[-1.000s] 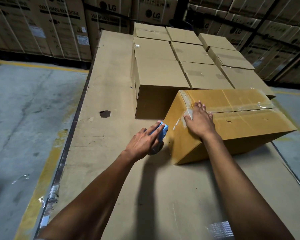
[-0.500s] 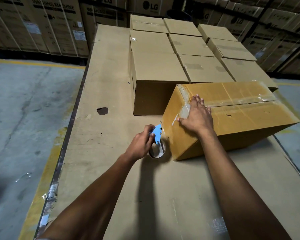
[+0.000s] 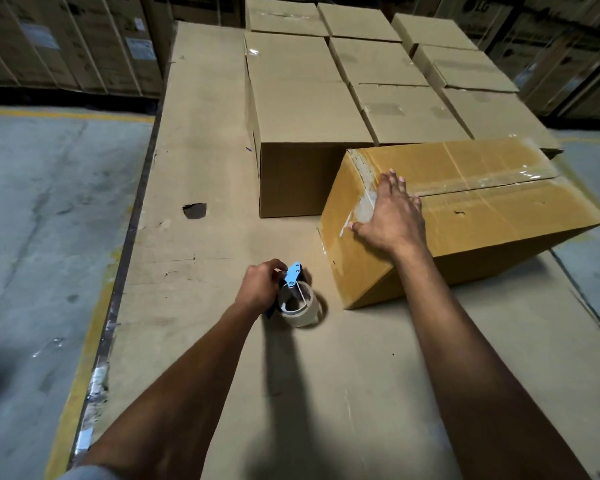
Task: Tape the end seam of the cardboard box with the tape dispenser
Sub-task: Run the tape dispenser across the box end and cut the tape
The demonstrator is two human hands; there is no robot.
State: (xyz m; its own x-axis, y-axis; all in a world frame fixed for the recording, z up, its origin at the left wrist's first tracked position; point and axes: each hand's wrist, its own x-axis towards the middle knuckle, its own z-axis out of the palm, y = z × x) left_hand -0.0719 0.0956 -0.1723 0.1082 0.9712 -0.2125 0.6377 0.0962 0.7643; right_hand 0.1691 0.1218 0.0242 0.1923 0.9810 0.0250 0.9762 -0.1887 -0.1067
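Observation:
A yellowish cardboard box (image 3: pixel 492 216) lies tilted on the cardboard-covered work surface (image 3: pixel 343 375), its near-left end raised toward me. Clear tape runs along its top seam and down over the left end edge. My right hand (image 3: pixel 392 216) lies flat on the box's top at that left edge, thumb on the end face, fingers spread. My left hand (image 3: pixel 260 287) grips the blue tape dispenser (image 3: pixel 297 296) with its roll of clear tape, low over the surface, a short way left of the box's lower corner and apart from it.
Several closed brown boxes (image 3: pixel 305 98) stand in rows directly behind the tilted box. The surface has a small dark hole (image 3: pixel 194 211) to the left. Its left edge drops to a concrete floor (image 3: pixel 42 237) with a yellow line. Large stacked cartons (image 3: pixel 66 43) line the back.
My left hand has drawn the dispenser down and away from the box's end face to just above the surface. My right hand has stayed pressed on the box's left top edge.

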